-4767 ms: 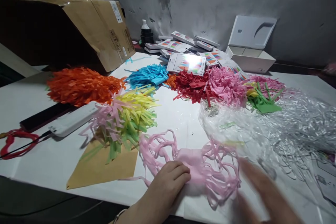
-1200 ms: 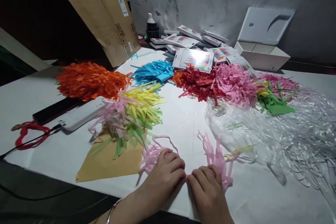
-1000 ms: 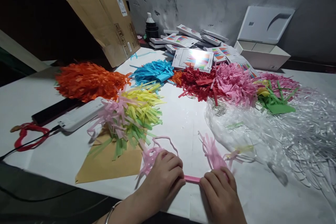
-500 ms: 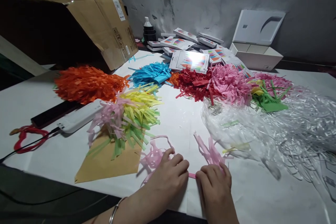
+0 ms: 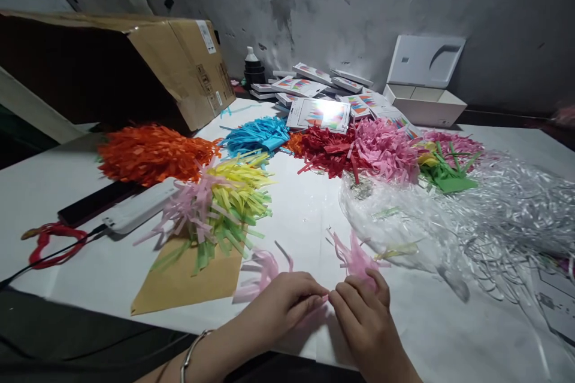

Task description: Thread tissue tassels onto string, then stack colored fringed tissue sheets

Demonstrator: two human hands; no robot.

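Observation:
A pink paper tassel (image 5: 354, 256) lies across the front of the table, its fringed ends spreading out beyond both hands. My left hand (image 5: 290, 308) pinches its middle strip between thumb and fingers. Close against those fingertips, my right hand (image 5: 371, 314) is closed on the same strip, which is mostly hidden by the fingers. Left of my hands, a bundle of yellow fringe (image 5: 242, 182), green fringe (image 5: 224, 236) and pale pink fringe (image 5: 191, 203) rests on a tan paper sheet (image 5: 188, 287).
Orange fringe (image 5: 153, 152), blue fringe (image 5: 256, 134), red fringe (image 5: 330, 146) and pink fringe (image 5: 386, 149) line the back. A cardboard box (image 5: 179, 66), flat printed boxes (image 5: 318, 115) and an open white box (image 5: 424, 105) stand behind. Clear plastic with silvery strips (image 5: 507, 215) covers the right.
My hands have come together, hiding the pink strip that showed between them. My left fingers have turned into a pinch. The camera view has shifted slightly.

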